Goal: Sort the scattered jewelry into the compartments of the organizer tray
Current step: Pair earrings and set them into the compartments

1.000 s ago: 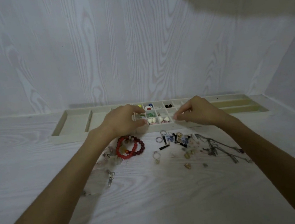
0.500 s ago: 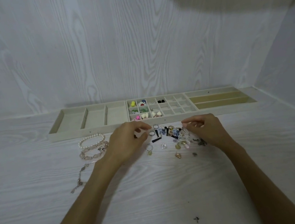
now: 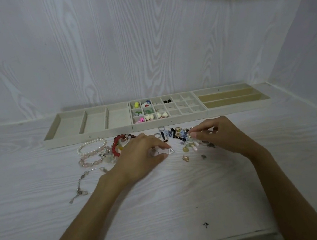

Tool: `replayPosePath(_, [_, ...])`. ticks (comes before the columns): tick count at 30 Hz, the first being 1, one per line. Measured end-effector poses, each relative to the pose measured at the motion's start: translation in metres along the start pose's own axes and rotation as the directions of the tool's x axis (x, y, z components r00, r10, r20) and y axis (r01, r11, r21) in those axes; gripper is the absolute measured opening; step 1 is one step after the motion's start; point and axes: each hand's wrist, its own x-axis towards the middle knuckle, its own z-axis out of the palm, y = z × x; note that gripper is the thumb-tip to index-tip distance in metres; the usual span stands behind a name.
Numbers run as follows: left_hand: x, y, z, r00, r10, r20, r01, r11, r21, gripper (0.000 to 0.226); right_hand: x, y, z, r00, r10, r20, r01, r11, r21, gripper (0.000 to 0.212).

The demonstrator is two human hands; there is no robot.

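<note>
So in the head view we've pulled both hands back from the organizer tray (image 3: pixel 88 136) and dropped them onto the loose pile on the table (image 3: pixel 46 221), which means the last drop-off is done and we're on to picking the next piece. Our left hand (image 3: pixel 138 157) is curled with its fingertips closing around a small clear triangular charm (image 3: pixel 170 151), though it's a bit blurry so we can't swear the charm is actually off the table yet. Our right hand (image 3: pixel 218 136) is pinching something tiny at the edge of the earring heap (image 3: pixel 179 136), right by the blue-and-white bits. The tray's middle grid already has a handful of cells filled on its left side, while its long side sections look bare. Still out on the table: a pearl bracelet (image 3: pixel 91 146), a red bead bracelet (image 3: pixel 117 146), a pink bracelet (image 3: pixel 91 161) and a thin chain (image 3: pixel 81 182), all off to the left. The bracelets sit just beside our left wrist, so a careless sweep could drag them, and that heap is tangled enough to snag.
</note>
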Motion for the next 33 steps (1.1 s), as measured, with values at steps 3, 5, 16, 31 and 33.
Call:
replayPosePath(3, [0.0, -0.004, -0.004, 0.998, -0.049, 0.031, 0.051, 0.997, -0.06, 0.021, 0.001, 0.004, 0.0, 0.999, -0.005, -0.037, 0.002, 0.998, -0.062, 0.012])
replayPosePath(5, [0.001, -0.008, -0.011, 0.991, -0.131, 0.029, 0.134, 0.964, -0.23, 0.02, 0.002, 0.008, -0.001, 0.995, -0.015, -0.099, 0.003, 0.993, -0.116, 0.014])
replayPosePath(16, [-0.004, -0.046, -0.046, 0.929, -0.327, -0.173, 0.273, 0.921, -0.278, 0.022, 0.005, 0.01, 0.022, 0.981, -0.114, -0.156, 0.068, 0.959, -0.275, 0.029])
replayPosePath(31, [-0.024, -0.071, -0.081, 0.87, -0.457, -0.187, 0.394, 0.871, -0.293, 0.015, 0.002, 0.008, 0.041, 0.998, -0.022, 0.058, 0.042, 0.927, -0.373, 0.033])
replayPosePath(33, [-0.027, -0.078, -0.084, 0.859, -0.475, -0.192, 0.403, 0.858, -0.319, 0.018, 0.002, 0.008, 0.04, 0.998, -0.048, 0.042, 0.06, 0.931, -0.36, 0.03])
